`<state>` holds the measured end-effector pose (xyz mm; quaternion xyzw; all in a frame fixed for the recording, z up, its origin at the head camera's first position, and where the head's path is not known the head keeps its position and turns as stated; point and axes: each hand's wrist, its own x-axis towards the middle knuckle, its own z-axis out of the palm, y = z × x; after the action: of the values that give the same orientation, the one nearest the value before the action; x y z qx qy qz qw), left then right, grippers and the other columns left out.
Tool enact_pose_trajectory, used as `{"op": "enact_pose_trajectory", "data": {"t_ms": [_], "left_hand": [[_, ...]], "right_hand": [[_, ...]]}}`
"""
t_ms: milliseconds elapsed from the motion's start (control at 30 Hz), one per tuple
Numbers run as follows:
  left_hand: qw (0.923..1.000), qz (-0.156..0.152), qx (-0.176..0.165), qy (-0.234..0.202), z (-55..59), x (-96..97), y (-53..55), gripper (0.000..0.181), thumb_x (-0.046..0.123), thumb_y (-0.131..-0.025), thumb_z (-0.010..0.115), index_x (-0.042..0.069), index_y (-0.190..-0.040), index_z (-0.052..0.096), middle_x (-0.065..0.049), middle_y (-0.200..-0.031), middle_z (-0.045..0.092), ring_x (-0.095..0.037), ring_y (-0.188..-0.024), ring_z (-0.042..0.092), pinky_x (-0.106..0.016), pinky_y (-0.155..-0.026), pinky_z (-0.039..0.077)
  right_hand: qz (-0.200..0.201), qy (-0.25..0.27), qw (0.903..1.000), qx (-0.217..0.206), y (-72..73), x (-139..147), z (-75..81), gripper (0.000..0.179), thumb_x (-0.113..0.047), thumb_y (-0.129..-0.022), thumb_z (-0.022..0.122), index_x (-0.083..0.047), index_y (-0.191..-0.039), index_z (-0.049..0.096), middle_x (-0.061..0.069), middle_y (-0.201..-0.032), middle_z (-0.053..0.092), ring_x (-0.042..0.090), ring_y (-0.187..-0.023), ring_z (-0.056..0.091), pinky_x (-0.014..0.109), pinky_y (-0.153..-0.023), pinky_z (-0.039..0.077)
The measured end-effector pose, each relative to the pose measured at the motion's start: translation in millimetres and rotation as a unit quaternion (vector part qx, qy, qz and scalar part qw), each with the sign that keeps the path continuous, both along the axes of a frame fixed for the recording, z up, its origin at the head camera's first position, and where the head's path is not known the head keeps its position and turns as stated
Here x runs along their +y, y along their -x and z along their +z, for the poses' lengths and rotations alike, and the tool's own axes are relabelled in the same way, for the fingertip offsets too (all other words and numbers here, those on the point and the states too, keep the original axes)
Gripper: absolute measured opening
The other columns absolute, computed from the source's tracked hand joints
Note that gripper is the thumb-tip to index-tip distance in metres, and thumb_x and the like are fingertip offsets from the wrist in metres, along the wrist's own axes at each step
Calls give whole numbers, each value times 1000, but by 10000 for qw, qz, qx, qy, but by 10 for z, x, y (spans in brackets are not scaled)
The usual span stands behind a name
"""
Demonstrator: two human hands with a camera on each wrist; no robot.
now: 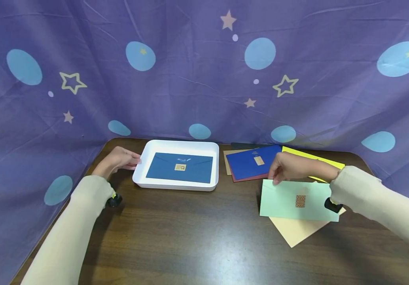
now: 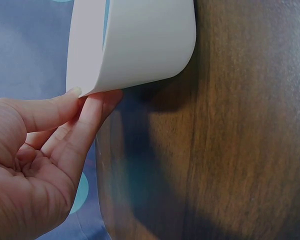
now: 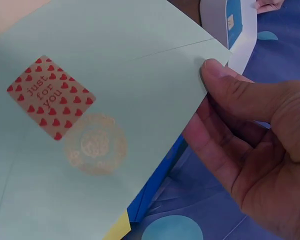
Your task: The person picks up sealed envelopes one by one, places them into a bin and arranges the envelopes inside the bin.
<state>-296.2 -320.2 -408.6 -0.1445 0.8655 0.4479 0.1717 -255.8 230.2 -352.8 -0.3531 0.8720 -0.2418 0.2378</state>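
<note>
My left hand pinches the left rim of a white tray between thumb and fingers. Inside the tray lies a dark teal-blue envelope with a small tan sticker. On the right, my right hand holds a mint green envelope by its upper left edge. In the right wrist view, the thumb presses on the envelope's face and the fingers are behind it. A sticker on it reads "just for you" among red hearts, beside a faint round stamp. A cream envelope shows partly from beneath the green one.
Right of the tray, a blue envelope overlaps a tan one and a reddish one. A yellow envelope lies behind my right wrist, and a dark one at the table's back edge. A purple curtain hangs behind the wooden table.
</note>
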Motion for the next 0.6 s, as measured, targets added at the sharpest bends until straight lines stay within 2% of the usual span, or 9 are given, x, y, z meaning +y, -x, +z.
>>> {"op": "enact_pose_trajectory", "data": {"t_ms": [167,367,600], "left_hand": [[10000,-9,29,-3,10,2,-11,41,7,-98,66,-9,-135,59,-2,-94,72,-5,-73,70,-33,-88,64],[10000,-30,60,26,15,8,-17,41,6,-99,65,-10,-136,58,-5,-97,72,-5,-74,69,-30,-85,65],[9999,-54,69,-57,-15,0,-5,43,5,-98,65,-12,-137,57,-3,-93,72,-5,-74,68,-29,-83,65]], "right_hand": [[-39,-3,10000,60,49,-20,59,8,2,-85,78,-6,-86,80,3,-72,72,10,-56,55,24,-48,54],[-81,156,9998,24,113,-30,165,7,2,-87,77,-5,-88,80,6,-71,72,10,-49,52,22,-46,50],[-110,484,9985,210,125,-53,379,9,-1,-88,76,-2,-96,80,9,-83,77,12,-67,66,34,-58,63]]}}
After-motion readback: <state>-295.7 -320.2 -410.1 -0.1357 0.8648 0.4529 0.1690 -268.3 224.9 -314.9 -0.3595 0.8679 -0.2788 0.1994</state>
